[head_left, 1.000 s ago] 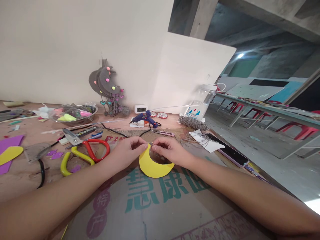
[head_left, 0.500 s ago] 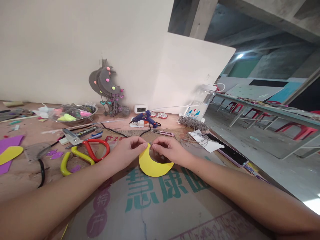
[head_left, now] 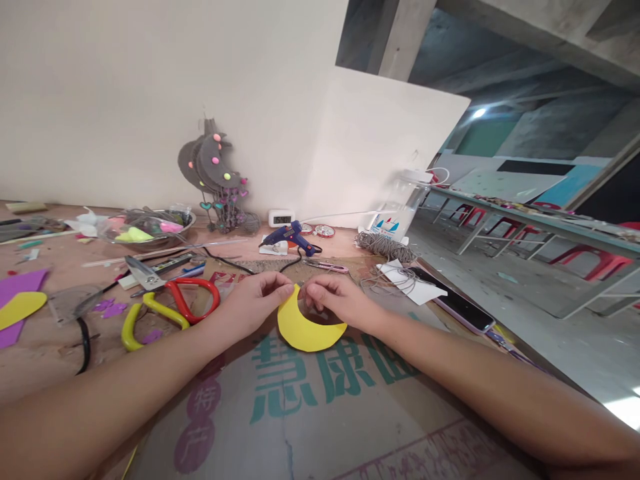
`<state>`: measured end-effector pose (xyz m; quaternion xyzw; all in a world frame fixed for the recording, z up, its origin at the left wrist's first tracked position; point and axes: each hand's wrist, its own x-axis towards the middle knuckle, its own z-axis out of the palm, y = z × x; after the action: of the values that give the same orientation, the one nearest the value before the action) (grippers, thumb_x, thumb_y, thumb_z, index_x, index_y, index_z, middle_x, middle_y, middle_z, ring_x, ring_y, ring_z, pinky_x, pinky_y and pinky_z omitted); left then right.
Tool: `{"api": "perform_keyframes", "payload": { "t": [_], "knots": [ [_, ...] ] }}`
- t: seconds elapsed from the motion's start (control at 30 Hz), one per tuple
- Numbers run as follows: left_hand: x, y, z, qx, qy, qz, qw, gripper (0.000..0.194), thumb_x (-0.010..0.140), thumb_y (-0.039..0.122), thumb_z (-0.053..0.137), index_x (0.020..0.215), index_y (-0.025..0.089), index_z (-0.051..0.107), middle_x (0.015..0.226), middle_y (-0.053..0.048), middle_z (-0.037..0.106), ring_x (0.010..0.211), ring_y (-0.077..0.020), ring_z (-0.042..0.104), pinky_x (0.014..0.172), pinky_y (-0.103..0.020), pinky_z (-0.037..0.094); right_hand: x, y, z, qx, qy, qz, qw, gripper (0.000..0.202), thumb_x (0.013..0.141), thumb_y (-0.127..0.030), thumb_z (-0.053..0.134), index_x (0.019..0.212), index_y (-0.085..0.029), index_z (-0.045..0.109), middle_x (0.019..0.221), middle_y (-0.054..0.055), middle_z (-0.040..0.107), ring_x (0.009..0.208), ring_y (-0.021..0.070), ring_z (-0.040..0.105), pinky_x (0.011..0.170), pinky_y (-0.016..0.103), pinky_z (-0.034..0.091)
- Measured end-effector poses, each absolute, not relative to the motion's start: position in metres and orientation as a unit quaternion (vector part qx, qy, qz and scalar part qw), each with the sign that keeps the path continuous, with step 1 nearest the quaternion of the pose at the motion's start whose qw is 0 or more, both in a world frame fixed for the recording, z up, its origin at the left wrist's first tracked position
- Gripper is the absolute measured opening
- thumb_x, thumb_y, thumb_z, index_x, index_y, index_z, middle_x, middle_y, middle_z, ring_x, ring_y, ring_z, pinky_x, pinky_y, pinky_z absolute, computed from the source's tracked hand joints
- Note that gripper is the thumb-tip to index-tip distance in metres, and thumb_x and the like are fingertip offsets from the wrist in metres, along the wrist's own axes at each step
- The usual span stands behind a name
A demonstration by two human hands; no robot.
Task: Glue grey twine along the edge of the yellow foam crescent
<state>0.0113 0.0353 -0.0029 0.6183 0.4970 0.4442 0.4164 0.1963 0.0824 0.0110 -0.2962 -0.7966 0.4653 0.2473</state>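
Observation:
A yellow crescent-shaped craft sheet [head_left: 309, 334] is held up over the printed cardboard [head_left: 320, 407]. My left hand [head_left: 257, 298] pinches its upper left tip between thumb and fingers. Just right of that tip, my right hand [head_left: 345, 300] has its thumb and fingers curled together by the crescent's inner curve. Whatever those right fingers hold, if anything, is too small or hidden to name. The crescent's right end lies close under the right hand. Beyond both hands are a blue glue gun [head_left: 290, 235] and a pink-handled cutter [head_left: 326, 266].
Scissors with red handles [head_left: 193, 300] and a tool with yellow handles [head_left: 131, 328] lie at left. A bowl [head_left: 186, 230] and grey crescent ornaments [head_left: 213, 160] stand behind. At right are grey cord [head_left: 385, 247], a phone [head_left: 463, 305] and a plastic jug [head_left: 395, 207].
My right fingers have drawn slightly away from the crescent's upper tip and curled. The left hand keeps its pinch, and the crescent has shifted only a little.

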Motion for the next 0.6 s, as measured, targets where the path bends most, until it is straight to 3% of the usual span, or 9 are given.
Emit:
{"api": "perform_keyframes", "payload": {
  "t": [0.17, 0.37, 0.6],
  "knots": [
    [0.011, 0.038, -0.008, 0.624, 0.490, 0.452, 0.407, 0.032, 0.078, 0.047, 0.050, 0.081, 0.017, 0.061, 0.074, -0.001, 0.063, 0.065, -0.0125, 0.055, 0.057, -0.022, 0.040, 0.198, 0.085, 0.010, -0.286, -0.775, 0.492, 0.273, 0.049, 0.088, -0.051, 0.032, 0.081, -0.013, 0.062, 0.069, 0.003, 0.056, 0.056, 0.0089, 0.044, 0.051, 0.021, 0.035],
    [0.008, 0.037, 0.000, 0.646, 0.488, 0.443, 0.385, 0.029, 0.078, 0.043, 0.050, 0.083, 0.016, 0.061, 0.076, -0.001, 0.062, 0.071, -0.0140, 0.054, 0.063, -0.024, 0.042, 0.195, 0.084, 0.010, -0.313, -0.765, 0.506, 0.248, 0.029, 0.080, -0.041, 0.053, 0.084, -0.013, 0.061, 0.063, 0.000, 0.052, 0.052, 0.0081, 0.043, 0.046, 0.020, 0.033],
    [0.008, 0.033, 0.007, 0.672, 0.471, 0.427, 0.381, 0.025, 0.080, 0.039, 0.050, 0.085, 0.017, 0.059, 0.076, 0.000, 0.060, 0.071, -0.0133, 0.052, 0.063, -0.023, 0.040, 0.193, 0.087, 0.010, -0.267, -0.842, 0.410, 0.229, 0.027, 0.085, -0.036, 0.045, 0.084, -0.014, 0.061, 0.070, 0.002, 0.054, 0.065, 0.0116, 0.049, 0.060, 0.023, 0.040]
  ]
}}
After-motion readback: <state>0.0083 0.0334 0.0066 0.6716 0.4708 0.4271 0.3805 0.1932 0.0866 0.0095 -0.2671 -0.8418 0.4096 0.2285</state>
